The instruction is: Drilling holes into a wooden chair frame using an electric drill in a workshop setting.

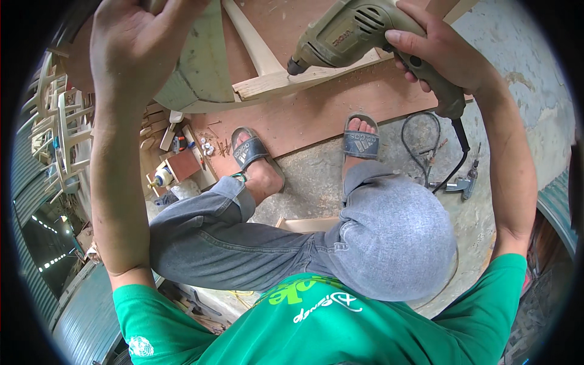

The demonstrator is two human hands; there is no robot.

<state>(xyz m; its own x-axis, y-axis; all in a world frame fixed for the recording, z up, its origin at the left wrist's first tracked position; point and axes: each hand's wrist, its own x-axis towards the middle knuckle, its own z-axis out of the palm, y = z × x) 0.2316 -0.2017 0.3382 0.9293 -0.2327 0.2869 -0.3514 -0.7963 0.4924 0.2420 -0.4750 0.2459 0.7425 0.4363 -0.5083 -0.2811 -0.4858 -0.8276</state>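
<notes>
My right hand is wrapped round the handle of an olive-green power drill, which lies on its side in the air. Its dark chuck points left and down, close to a pale wooden rail; I cannot make out a bit in it. A second pale wooden piece meets the rail at an angle. My left hand is raised at the upper left beside a grey-green curved panel. Its fingers run past the upper edge, so their grip is hidden.
A reddish-brown board lies under my sandalled feet. The drill's black cord drops to the concrete floor, near another tool. At left are a small wooden box, scattered screws and stacked pale wooden frames.
</notes>
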